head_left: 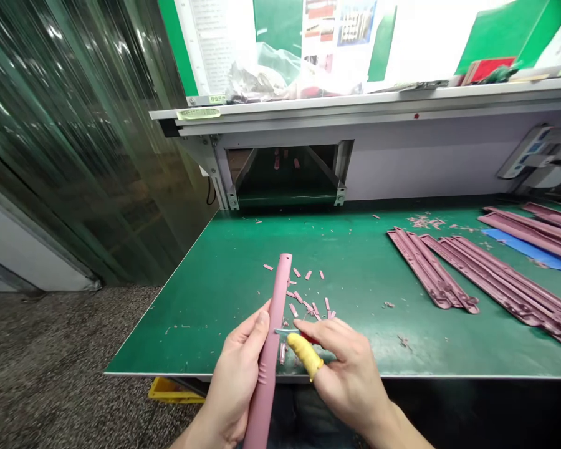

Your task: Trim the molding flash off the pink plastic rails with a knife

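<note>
Two hands bring a blade to one pink strip

The left hand (240,365) is closed around a long pink plastic strip (281,287), slanting over the near edge of the green table (191,293). The right hand (350,362), fingers curled and thumb in a yellow cover (303,355), pinches a small blade (286,332) against the strip's right edge. Good work here likely means light, shallow strokes, with the left thumb clear of the blade. A small label (217,99) on the shelf (378,100) seems to begin "作业"; posted sheets (215,37) are illegible. No brand shows.
</note>
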Available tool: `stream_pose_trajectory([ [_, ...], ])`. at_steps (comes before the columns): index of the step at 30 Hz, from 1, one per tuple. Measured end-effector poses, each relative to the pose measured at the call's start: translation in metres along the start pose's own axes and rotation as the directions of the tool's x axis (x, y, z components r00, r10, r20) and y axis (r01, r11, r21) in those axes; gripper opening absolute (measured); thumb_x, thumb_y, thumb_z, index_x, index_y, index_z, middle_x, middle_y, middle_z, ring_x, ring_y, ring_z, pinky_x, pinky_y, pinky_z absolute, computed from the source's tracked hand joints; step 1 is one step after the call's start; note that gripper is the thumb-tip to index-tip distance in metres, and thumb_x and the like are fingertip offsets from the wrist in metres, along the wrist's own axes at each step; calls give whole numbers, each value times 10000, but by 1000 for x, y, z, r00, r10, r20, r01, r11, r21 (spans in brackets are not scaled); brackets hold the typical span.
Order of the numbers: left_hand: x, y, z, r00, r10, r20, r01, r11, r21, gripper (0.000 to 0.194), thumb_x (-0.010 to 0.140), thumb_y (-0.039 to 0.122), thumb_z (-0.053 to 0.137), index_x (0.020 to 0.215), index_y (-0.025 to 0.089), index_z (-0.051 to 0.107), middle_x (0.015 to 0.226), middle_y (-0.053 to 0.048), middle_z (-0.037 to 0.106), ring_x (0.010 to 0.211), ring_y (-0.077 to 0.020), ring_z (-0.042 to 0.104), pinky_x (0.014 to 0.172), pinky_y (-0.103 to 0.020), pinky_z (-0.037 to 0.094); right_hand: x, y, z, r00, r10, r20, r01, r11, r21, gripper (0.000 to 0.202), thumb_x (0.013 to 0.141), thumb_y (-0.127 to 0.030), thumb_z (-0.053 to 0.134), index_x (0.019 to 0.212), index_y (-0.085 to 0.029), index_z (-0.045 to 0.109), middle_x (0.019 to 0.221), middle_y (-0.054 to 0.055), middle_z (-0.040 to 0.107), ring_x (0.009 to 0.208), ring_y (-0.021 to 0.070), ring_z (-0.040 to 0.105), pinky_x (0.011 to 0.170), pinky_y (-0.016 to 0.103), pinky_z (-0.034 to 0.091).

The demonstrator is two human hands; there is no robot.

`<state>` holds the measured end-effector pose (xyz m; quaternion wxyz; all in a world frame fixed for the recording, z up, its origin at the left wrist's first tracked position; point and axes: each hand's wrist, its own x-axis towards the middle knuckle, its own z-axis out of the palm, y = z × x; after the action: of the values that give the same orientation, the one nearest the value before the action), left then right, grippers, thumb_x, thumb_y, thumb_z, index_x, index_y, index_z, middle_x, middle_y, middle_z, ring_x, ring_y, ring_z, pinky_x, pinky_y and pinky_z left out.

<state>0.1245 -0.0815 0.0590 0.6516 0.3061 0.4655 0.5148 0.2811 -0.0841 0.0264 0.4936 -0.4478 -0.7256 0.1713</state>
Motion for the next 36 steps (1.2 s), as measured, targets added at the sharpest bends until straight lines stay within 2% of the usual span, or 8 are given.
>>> stream_pose_trajectory([
  [6, -13, -1, 10, 998, -55, 23, 54, 998, 38, 394, 822, 429, 634, 1169, 246, 663, 698, 1, 659, 515, -87, 509, 532, -185, 459, 33, 9, -20, 992, 34, -120, -42, 997, -66, 238, 812, -197, 627, 1029, -229, 718, 879, 47, 730, 753, 185, 625, 679, 315, 491],
  [9, -20, -6, 10, 995, -97, 26, 97, 995, 28, 474, 775, 488, 659, 1171, 228, 652, 549, 18, 556, 388, -74, 371, 375, -188, 350, 45, 12, -31, 979, 23, -201, -32, 999, -42, 239, 835, -218, 612, 1055, -218, 704, 912, 57, 717, 789, 185, 625, 700, 308, 493],
  [12, -22, -11, 5, 992, -101, 75, 105, 993, -58, 547, 685, 484, 748, 1170, 266, 618, 659, 25, 540, 405, -31, 302, 344, -142, 251, 47, 13, -37, 969, 60, -241, -56, 998, 24, 278, 914, -254, 499, 1140, -199, 654, 872, 54, 677, 758, 167, 605, 673, 283, 481],
  [15, -17, -15, -2, 994, -85, 67, 87, 996, -26, 485, 677, 377, 777, 1115, 226, 632, 727, 13, 556, 453, -21, 370, 380, -114, 298, 40, 13, -34, 990, 114, -86, -107, 991, 81, 308, 970, -278, 390, 1165, -200, 615, 727, 9, 613, 632, 134, 555, 595, 244, 446],
  [19, -8, -17, -7, 992, -123, 12, 122, 992, 32, 456, 749, 427, 695, 1124, 178, 620, 656, 17, 556, 446, -66, 453, 368, -159, 384, 30, 13, -19, 989, 57, 138, -57, 998, -4, 276, 978, -338, 399, 1052, -206, 629, 807, 20, 636, 707, 143, 572, 635, 242, 421],
  [26, -10, -25, -7, 989, -142, 32, 144, 987, -77, 494, 717, 367, 757, 1177, 237, 632, 612, 11, 608, 362, -26, 433, 351, -113, 353, 48, 13, -11, 978, -43, 202, 125, 900, -417, 552, 903, -655, 362, 870, -175, 634, 721, 39, 623, 655, 161, 563, 550, 245, 327],
  [31, -6, -29, -11, 992, -123, 42, 129, 963, -235, 348, 688, 241, 794, 1030, 229, 730, 740, -10, 668, 706, -91, 598, 714, -164, 508, 51, 13, -13, 970, -67, 234, 186, 825, -533, 591, 918, -663, 287, 713, -175, 550, 660, 22, 585, 566, 138, 498, 497, 262, 220],
  [36, -4, -21, -8, 997, -30, 66, 40, 987, -159, 344, 721, 239, 767, 1061, 220, 719, 894, -25, 724, 750, -94, 626, 744, -158, 502, 29, 2, -4, 960, -102, 261, 226, 833, -505, 548, 951, -611, 270, 690, -186, 497, 639, 6, 558, 533, 128, 463, 489, 286, 166],
])
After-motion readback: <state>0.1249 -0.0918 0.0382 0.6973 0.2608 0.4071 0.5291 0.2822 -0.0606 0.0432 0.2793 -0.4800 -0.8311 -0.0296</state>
